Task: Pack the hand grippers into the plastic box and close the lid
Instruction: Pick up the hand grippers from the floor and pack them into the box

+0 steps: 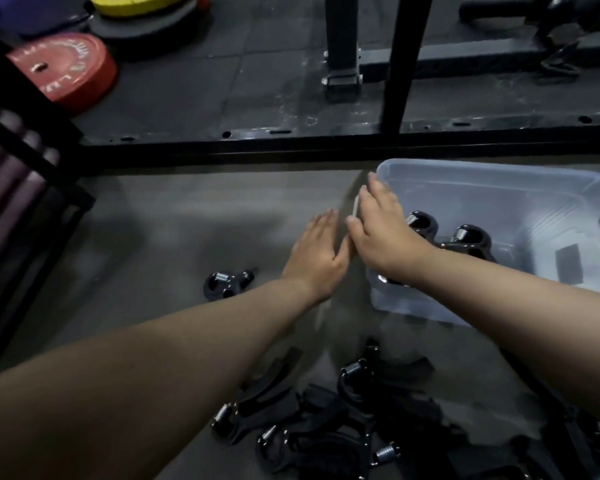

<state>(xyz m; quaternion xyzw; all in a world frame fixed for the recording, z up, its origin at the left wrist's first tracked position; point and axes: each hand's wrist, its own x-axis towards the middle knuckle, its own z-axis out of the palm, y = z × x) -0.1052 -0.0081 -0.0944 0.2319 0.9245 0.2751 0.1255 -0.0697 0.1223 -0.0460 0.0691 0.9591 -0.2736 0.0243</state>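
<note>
A clear plastic box (534,188) stands open on the floor at the right, with two black hand grippers (468,239) inside it. A thin clear lid (355,206) stands on edge by the box's left wall, blurred. My left hand (317,252) lies flat against the lid's left side with straight fingers. My right hand (383,233) reaches over the box's left rim and pinches the lid's top edge between thumb and fingers. One black gripper (227,284) lies alone on the floor to the left. Several more grippers (326,427) are piled near me.
A black rack frame (291,147) runs across the floor just behind the box, with uprights (404,64) rising from it. A red weight plate (70,69) and a yellow plate (136,3) lie at the back left. A dark stand (18,188) fills the left edge.
</note>
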